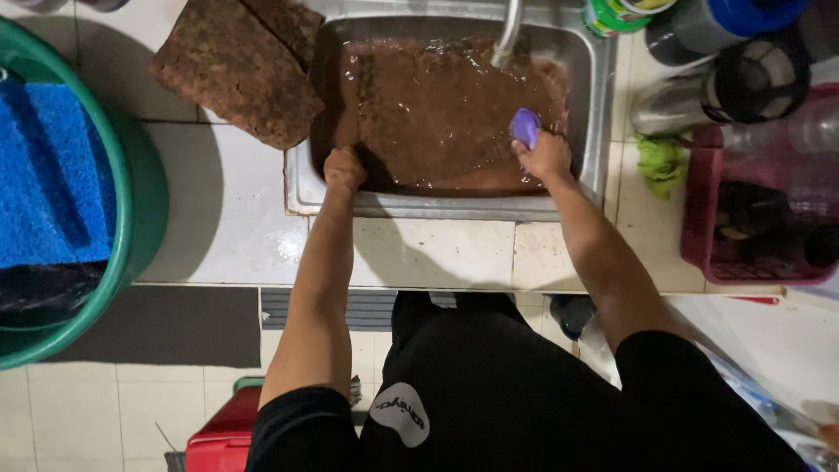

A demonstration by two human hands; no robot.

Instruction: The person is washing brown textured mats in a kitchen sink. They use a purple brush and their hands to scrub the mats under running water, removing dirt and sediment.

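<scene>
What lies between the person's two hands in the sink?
In the head view, wet brown mat spans the sink between left hand and right hand.

green round container (612, 15), labelled top | counter's far edge, right of tap | print unreadable

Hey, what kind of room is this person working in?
Most likely a home kitchen or wash area: a steel sink under a running tap, a tiled counter, and a red basket of bottles beside it.
</scene>
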